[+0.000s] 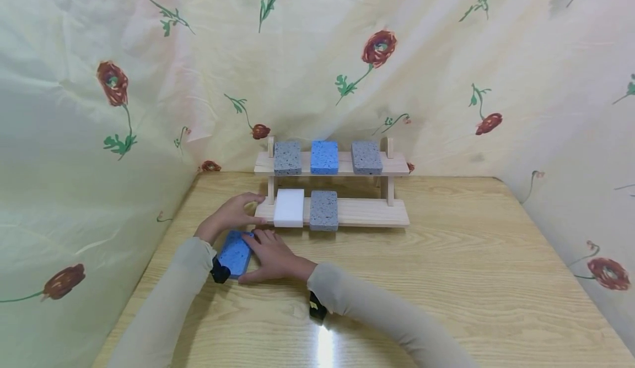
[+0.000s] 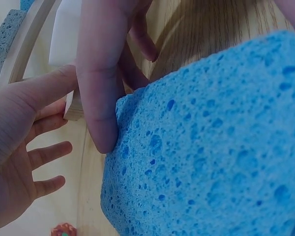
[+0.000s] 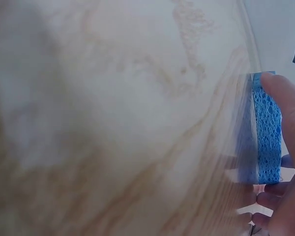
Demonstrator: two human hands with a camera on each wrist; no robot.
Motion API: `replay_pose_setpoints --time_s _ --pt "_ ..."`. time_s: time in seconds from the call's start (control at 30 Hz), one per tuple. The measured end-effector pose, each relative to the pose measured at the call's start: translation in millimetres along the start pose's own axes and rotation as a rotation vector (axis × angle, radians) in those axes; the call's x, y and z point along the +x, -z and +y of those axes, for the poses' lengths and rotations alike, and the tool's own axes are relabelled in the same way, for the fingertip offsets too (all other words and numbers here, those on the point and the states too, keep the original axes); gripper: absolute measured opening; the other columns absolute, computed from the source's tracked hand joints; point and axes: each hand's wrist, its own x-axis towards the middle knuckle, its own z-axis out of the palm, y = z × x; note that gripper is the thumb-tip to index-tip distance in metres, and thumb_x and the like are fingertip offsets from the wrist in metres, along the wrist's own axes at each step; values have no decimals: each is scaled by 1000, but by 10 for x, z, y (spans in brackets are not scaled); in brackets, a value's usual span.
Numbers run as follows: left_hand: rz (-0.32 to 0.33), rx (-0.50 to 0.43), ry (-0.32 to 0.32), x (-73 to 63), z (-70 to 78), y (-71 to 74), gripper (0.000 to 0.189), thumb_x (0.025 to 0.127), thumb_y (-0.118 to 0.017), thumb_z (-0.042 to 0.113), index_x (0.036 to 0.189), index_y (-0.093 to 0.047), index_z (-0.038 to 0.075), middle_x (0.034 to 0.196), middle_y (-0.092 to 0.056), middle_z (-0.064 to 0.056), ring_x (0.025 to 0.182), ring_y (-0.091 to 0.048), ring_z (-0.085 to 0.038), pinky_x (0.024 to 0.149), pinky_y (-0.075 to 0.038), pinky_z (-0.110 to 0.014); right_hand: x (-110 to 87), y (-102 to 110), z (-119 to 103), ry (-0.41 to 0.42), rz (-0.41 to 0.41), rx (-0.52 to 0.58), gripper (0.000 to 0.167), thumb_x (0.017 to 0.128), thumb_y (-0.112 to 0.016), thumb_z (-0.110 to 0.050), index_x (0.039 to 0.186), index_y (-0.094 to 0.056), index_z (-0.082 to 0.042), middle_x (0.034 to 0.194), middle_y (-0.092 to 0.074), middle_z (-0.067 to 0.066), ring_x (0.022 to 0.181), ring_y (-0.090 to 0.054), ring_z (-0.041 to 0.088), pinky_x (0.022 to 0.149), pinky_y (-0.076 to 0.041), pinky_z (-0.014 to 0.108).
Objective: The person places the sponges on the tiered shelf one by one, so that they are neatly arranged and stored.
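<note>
My left hand (image 1: pixel 232 214) holds the left end of the lower board of a small two-tier wooden rack (image 1: pixel 374 212), thumb at the front edge and index finger farther back. In the left wrist view its other fingers are spread apart. A blue sponge (image 1: pixel 235 253) lies on the table in front of that end, beside the left wrist. My right hand (image 1: pixel 274 256) grips this sponge, thumb at its near end and fingers at its far end. In the right wrist view the sponge (image 3: pixel 268 132) shows edge-on between thumb and fingers.
On the lower board stand a white sponge block (image 1: pixel 289 208) and a grey sponge (image 1: pixel 324 210). Above them the upper board carries a grey sponge (image 1: pixel 288 157), a blue sponge (image 1: pixel 324 157) and another grey sponge (image 1: pixel 366 157). A flowered cloth (image 1: pixel 307 81) hangs behind the wooden table (image 1: pixel 471 258).
</note>
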Motion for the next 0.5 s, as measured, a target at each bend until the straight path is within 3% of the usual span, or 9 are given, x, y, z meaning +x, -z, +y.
replay_pose_setpoints --time_s 0.5 --pt "4 5 6 1 0 -3 69 90 -80 32 148 -52 7 155 -50 -16 148 -38 -40 121 -32 -59 17 15 -10 6 18 -19 98 87 -68 -66 162 -30 -16 158 -39 11 141 -41 26 115 -43 49"
